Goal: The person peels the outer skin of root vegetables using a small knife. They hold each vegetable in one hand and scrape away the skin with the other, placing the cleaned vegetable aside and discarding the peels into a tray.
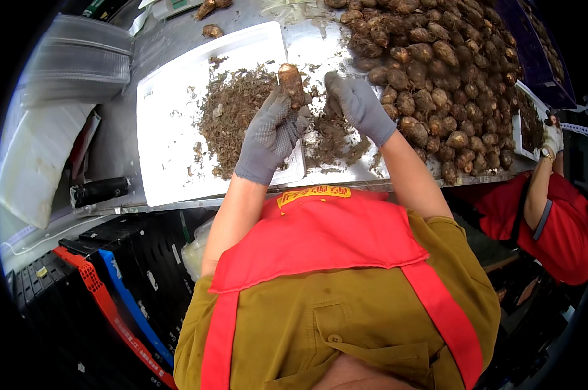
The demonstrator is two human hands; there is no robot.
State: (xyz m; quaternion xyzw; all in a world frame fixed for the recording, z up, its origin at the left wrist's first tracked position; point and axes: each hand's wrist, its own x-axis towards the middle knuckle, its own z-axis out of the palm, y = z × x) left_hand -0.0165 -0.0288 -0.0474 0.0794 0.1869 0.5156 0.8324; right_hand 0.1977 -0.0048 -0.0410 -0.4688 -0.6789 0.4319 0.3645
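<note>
My left hand (273, 131), in a grey dotted work glove, grips a taro corm (291, 80). The corm stands upright from the fingers, its upper end scraped to orange-brown. Just right of it is my right hand (355, 100), gloved alike and apart from the corm. Its fingertips sit over dark scraps, and I cannot tell whether they pinch any. Below both hands, fibrous brown peelings (238, 114) lie heaped on a white plastic tray (169, 146). More peelings (335, 139) spread over the bright surface under my right hand.
A large pile of taro corms (435, 83) covers the table's right side. Beyond it, a co-worker's gloved hand (553, 139) is at another white tray (518, 131). Clear plastic containers (79, 58) and a black cylinder (99, 191) lie left. Stacked crates (128, 273) stand below the edge.
</note>
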